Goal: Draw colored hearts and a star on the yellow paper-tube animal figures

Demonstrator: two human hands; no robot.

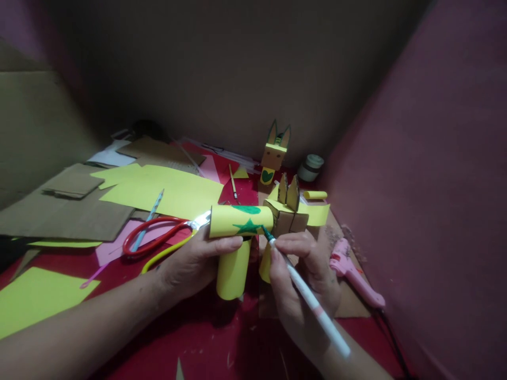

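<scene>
A yellow paper tube (222, 226) lies level in my left hand (198, 256), thumb along its near side and fingers behind it. On it are a green star (249, 227) and another green shape (246, 209) at the upper edge. A second yellow tube (232, 274) hangs down below it like a leg. My right hand (304, 269) grips a white marker (309, 298), its green tip at the star's right point. Just beyond the tip is a cardboard head (291, 220) with two pointed ears; how it joins the tube is partly hidden.
Red-and-yellow-handled scissors (156, 235), a light-blue pencil (148, 219), yellow paper (166, 184) and cardboard (71, 211) lie left. Behind stand a cardboard animal figure (273, 157) and a jar (311, 168). A pink glue gun (356, 274) rests right, its cord trailing forward.
</scene>
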